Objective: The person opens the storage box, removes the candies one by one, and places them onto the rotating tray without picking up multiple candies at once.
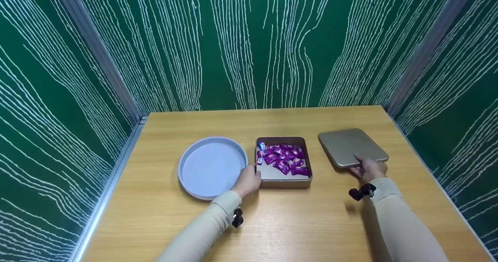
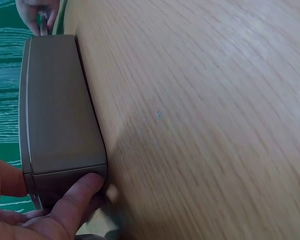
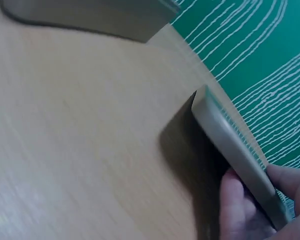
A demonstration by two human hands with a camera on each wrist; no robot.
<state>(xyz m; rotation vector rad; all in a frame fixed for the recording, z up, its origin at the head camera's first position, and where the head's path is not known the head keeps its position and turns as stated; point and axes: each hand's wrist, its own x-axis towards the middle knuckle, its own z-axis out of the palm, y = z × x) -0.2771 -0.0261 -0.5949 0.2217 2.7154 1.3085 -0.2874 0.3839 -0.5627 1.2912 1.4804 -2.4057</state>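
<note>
Reaches forward with the left arm (image 1: 194,234) and the right arm (image 1: 408,231), slanting both inward, in long, pale beige cloth sleeves (image 1: 225,207) down to the wrists. Holds the bare hands well apart. Grips with the left hand (image 1: 247,179), probably with bent digits (image 2: 72,202), though seen only in part. Pinches with the right hand (image 1: 372,169), with thumb (image 3: 290,180) above and fingers (image 3: 233,205) beneath.

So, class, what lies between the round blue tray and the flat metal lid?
The open square tin, holding purple packets, lies between them, with the left hand gripping its near left corner. The head view shows this.
</note>
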